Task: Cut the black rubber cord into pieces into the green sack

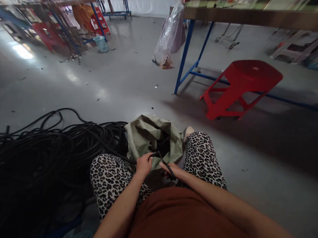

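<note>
My left hand (144,164) is closed around a black rubber cord (130,161) near its end, over the rim of an open woven sack (137,132). In my right hand (172,170) is a pair of scissors (169,169) with dark handles, its blades pointing up and left toward the cord's end. Whether the blades touch the cord I cannot tell. Dark pieces (163,146) lie inside the sack, which stands between my knees. From my left hand the cord runs left toward a large tangled heap of black cord (75,139).
A red plastic stool (253,72) stands ahead to the right, beside a blue-legged table (187,56). A clear plastic bag (168,37) hangs from that table's corner. Farther left are a light-blue basket (100,44) and another worktable with red stools. Small scraps dot the grey floor.
</note>
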`<state>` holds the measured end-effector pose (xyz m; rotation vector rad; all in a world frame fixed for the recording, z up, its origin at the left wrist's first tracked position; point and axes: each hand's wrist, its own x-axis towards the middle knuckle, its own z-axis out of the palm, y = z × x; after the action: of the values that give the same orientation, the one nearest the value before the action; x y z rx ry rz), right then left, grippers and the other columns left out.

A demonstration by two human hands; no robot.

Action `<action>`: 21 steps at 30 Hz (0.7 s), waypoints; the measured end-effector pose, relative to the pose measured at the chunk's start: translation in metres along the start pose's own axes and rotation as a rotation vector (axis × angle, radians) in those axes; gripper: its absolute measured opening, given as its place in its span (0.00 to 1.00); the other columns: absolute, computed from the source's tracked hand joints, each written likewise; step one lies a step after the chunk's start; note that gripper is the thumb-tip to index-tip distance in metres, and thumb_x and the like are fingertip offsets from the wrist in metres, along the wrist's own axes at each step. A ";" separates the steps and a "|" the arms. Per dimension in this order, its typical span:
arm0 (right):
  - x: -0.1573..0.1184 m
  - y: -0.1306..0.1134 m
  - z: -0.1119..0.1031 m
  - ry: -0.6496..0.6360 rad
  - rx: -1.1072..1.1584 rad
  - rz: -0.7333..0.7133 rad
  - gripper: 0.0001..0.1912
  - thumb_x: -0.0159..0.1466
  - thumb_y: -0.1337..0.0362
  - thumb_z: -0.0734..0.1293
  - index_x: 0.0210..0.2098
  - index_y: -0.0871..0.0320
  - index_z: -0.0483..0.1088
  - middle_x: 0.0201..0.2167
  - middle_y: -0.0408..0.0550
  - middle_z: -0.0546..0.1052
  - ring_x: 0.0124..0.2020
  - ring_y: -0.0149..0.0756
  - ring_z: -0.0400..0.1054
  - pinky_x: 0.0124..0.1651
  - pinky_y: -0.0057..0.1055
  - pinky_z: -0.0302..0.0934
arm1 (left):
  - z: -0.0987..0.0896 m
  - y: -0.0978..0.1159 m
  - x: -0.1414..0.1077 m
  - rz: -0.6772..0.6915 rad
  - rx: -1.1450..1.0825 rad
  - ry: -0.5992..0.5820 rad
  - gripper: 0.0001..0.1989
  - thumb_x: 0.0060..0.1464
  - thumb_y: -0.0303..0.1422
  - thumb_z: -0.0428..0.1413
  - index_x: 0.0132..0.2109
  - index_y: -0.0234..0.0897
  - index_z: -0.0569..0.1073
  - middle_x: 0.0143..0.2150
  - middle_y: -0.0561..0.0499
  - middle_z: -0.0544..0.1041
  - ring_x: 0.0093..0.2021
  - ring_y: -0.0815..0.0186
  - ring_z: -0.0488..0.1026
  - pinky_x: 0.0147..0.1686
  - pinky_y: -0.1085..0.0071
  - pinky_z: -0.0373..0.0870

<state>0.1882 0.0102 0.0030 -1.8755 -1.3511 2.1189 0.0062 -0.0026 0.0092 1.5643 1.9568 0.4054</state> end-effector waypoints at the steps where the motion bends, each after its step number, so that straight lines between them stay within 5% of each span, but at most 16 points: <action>1: 0.000 0.000 0.000 -0.006 -0.003 0.001 0.23 0.66 0.49 0.63 0.27 0.63 0.68 0.16 0.43 0.69 0.15 0.28 0.65 0.17 0.20 0.56 | 0.000 0.000 0.000 0.004 0.001 0.002 0.16 0.59 0.30 0.50 0.52 0.40 0.75 0.50 0.48 0.79 0.50 0.64 0.74 0.53 0.67 0.66; 21: -0.018 -0.014 -0.001 -0.015 0.017 0.032 0.24 0.63 0.46 0.65 0.26 0.63 0.66 0.17 0.41 0.68 0.16 0.25 0.62 0.18 0.20 0.55 | 0.003 0.003 -0.006 0.061 0.058 -0.121 0.17 0.59 0.30 0.50 0.53 0.40 0.75 0.52 0.47 0.78 0.52 0.63 0.74 0.55 0.65 0.66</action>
<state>0.1872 0.0107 0.0261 -1.8917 -1.3107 2.1572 0.0111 -0.0077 0.0106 1.6490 1.8472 0.2744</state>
